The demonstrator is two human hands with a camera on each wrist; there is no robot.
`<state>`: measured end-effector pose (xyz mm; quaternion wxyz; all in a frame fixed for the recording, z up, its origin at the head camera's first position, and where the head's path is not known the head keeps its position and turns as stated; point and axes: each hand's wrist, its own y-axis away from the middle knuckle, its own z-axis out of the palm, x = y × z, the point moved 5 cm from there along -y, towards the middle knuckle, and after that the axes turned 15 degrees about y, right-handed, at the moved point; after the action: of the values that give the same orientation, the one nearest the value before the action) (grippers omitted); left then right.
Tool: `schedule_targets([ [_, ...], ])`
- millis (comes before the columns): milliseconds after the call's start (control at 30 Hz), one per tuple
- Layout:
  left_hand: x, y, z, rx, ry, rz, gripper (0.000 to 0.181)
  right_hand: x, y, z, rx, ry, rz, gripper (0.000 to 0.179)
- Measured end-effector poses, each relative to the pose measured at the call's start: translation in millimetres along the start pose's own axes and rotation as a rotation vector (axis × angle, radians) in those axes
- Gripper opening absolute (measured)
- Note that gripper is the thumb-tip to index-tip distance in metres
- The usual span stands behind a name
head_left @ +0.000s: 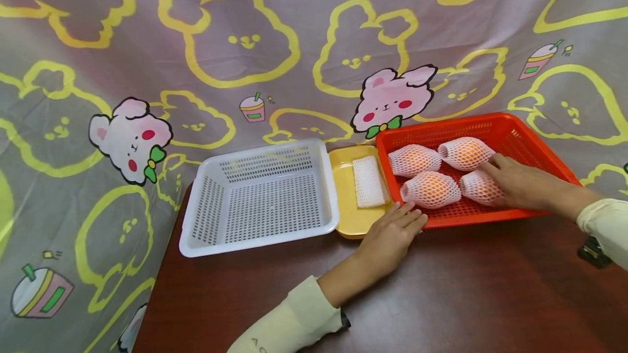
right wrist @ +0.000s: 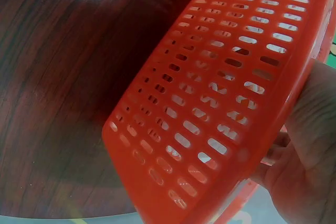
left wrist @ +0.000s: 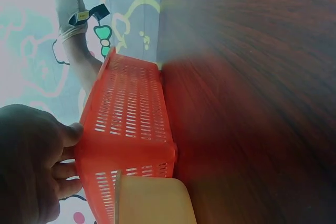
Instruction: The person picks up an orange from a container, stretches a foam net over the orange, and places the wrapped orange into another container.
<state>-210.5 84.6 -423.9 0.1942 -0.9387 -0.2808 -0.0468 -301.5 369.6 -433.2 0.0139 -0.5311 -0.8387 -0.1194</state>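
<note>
Nearest, the left hand (head_left: 392, 230) lies flat on the table (head_left: 441, 293), fingers straight, their tips against the near wall of the red basket (head_left: 535, 140) and holding nothing. Beyond it, the right hand (head_left: 520, 184) reaches into the basket and rests over the nearest-right of four net-wrapped fruits (head_left: 432, 189) (whether the fingers have closed on it I cannot tell). A good lift probably means cupping the fruit whole, not pinching the net, while the left hand steadies the basket; further left wait the yellow tray (head_left: 343, 189) and white basket (head_left: 260, 233).
</note>
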Motion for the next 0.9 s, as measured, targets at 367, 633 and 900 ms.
schedule_targets([
  [367, -19.0, 5.7, -20.0, 0.046, 0.097, -0.125, 0.043, -0.1, -10.5, 0.1, 0.026, 0.018, -0.04, 0.087],
  [633, -95.5, 25.9, -80.2, 0.128, 0.263, -0.403, 0.045, 14.8, -17.4, 2.0, -0.033, 0.045, 0.027, 0.085],
  [900, -230.5, 72.0, -143.9, 0.169, 0.152, -0.768, 0.081, 53.3, -42.4, -36.7, 0.014, 0.032, 0.167, 0.088],
])
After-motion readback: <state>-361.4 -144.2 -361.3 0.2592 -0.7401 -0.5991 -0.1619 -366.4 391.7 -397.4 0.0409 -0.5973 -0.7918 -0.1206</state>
